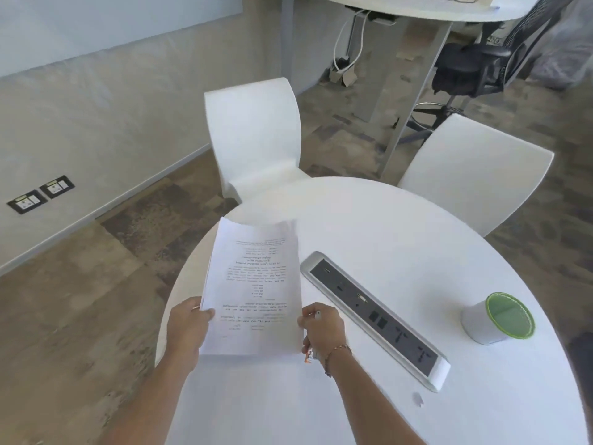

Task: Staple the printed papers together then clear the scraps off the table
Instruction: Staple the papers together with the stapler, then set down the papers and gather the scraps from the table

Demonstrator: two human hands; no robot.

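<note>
A stack of printed papers (253,287) is held above the left part of the round white table (385,226), its print upside down to me. My left hand (187,329) pinches the stack's lower left edge. My right hand (322,327) grips the lower right edge, and a small white stapler (316,351) shows partly beneath that palm, mostly hidden. A tiny paper scrap (417,399) lies on the table to the right of my right forearm.
A grey socket strip (373,313) runs diagonally across the table. A white cup with a green rim (499,317) lies on the right. Two white chairs (256,136) (475,168) stand at the far edge. Behind them are another desk and a black office chair (475,65).
</note>
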